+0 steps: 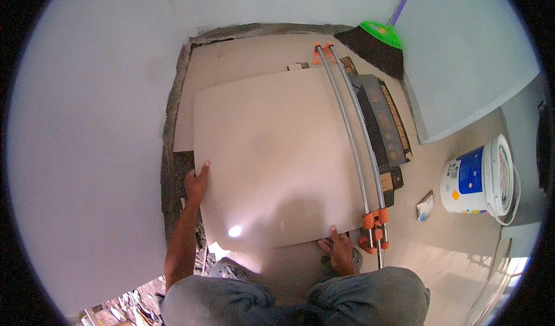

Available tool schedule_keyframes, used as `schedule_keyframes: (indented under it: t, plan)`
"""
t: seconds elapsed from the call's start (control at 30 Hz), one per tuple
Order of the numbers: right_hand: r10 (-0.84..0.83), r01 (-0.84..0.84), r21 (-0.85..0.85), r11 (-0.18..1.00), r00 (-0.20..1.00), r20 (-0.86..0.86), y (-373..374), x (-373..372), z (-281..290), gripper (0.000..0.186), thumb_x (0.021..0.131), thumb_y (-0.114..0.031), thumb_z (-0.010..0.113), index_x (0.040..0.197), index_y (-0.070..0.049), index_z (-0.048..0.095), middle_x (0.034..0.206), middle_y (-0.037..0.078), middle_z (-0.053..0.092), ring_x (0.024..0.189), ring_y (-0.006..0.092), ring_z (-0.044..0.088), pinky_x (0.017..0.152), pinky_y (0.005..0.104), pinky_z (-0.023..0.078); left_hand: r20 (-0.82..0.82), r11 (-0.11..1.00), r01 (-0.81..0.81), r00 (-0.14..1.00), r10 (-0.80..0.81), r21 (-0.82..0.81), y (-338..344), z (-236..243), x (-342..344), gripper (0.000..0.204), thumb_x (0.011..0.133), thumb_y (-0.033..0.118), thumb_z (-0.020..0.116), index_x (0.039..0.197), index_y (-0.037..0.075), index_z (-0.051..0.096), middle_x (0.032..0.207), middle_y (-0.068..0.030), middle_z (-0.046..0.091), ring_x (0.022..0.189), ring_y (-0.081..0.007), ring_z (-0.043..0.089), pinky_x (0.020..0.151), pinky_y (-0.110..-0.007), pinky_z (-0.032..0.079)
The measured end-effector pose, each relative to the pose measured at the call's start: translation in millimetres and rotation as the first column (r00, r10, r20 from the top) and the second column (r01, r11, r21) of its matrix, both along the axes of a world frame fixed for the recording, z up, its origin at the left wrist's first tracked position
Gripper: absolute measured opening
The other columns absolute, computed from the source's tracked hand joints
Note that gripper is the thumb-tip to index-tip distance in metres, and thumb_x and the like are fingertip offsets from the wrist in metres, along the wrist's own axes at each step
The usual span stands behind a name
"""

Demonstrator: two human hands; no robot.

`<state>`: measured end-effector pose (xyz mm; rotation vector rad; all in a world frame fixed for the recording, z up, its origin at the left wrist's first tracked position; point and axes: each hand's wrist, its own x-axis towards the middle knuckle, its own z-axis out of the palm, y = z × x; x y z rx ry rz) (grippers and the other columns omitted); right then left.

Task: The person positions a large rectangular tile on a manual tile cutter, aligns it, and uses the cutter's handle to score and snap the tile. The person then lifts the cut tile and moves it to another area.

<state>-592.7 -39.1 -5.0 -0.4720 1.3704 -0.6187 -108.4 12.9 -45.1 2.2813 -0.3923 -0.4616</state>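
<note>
1 large, squarish beige tile (272, 152) lies broadly flat, its smooth face catching 1 bright spot of glare toward the near left corner. The tile cutter's (364, 125) 2 parallel silver rails run lengthwise along the tile's right side, with orange fittings at both ends.

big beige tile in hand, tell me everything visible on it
The beige tile is a large, smooth, squarish, ceramic-looking slab, with a bright glare spot and a soft shadow toward its near edge. It appears roughly flat, above the floor. The left hand's grip is on its left edge, the right hand's grip on its near edge. Metal rails cross above its right side; contact is unclear.
</note>
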Motion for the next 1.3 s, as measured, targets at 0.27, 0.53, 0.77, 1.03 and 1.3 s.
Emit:
schedule_keyframes:
  t: [0.27,0.53,0.77,1.03,1.3]
  plan:
    - [0.206,-0.329,-0.417,0.847,0.927,-0.313,22.9,-27.4,-68.6,0.044,0.096,-0.035,0.065,0.112,0.005,0.055,0.1,0.013,0.063,0.087,0.0225,0.067,0.076,0.0338,0.061,0.233,0.983,-0.085,0.971,0.045,0.165,-20.2,-3.2,4.0,0.094,0.083,0.069,0.065,0.103,-0.023,0.058,0.096,-0.0295,0.065,0.092,-0.036,0.06,0.09,-0.045,0.047]
    - [0.023,-0.02,0.05,0.999,0.998,-0.058,1.7,7.6,18.9,0.045,0.096,-0.032,0.066,0.099,0.011,0.052,0.093,0.019,0.062,0.083,0.0269,0.069,0.07,0.0333,0.061,0.31,0.975,0.073,0.941,-0.137,0.209,4.4,24.4,12.6,0.091,0.086,0.07,0.06,0.083,-0.021,0.062,0.077,-0.0286,0.064,0.074,-0.0354,0.06,0.079,-0.048,0.049]
    - [0.082,-0.081,0.018,0.997,0.996,-0.042,11.9,5.4,-1.2,0.046,0.096,-0.036,0.065,0.104,0.008,0.057,0.097,0.016,0.064,0.083,0.0233,0.068,0.071,0.0336,0.062,0.35,0.969,0.016,0.931,-0.104,0.245,-2.9,67.6,14.7,0.093,0.089,0.071,0.054,0.091,-0.022,0.065,0.087,-0.0352,0.066,0.084,-0.0432,0.066,0.082,-0.05,0.05]
    - [0.083,-0.08,0.104,0.991,0.996,-0.023,11.1,10.5,18.1,0.045,0.096,-0.039,0.065,0.11,0.003,0.06,0.1,0.012,0.066,0.087,0.0208,0.067,0.073,0.0353,0.06,0.252,0.953,0.046,0.96,-0.125,0.3,-3.0,92.4,29.2,0.086,0.09,0.066,0.058,0.087,-0.019,0.065,0.08,-0.0265,0.067,0.076,-0.0351,0.063,0.076,-0.046,0.05]
    - [-0.257,0.222,0.161,0.962,0.936,0.242,-4.0,29.3,9.6,0.049,0.099,-0.037,0.06,0.131,-0.001,0.051,0.12,0.01,0.061,0.116,0.0284,0.058,0.103,0.046,0.045,0.318,0.973,0.132,0.929,-0.188,0.188,-2.0,89.0,20.0,0.079,0.093,0.062,0.058,0.065,-0.011,0.057,0.063,-0.0144,0.058,0.06,-0.0246,0.049,0.062,-0.043,0.045]
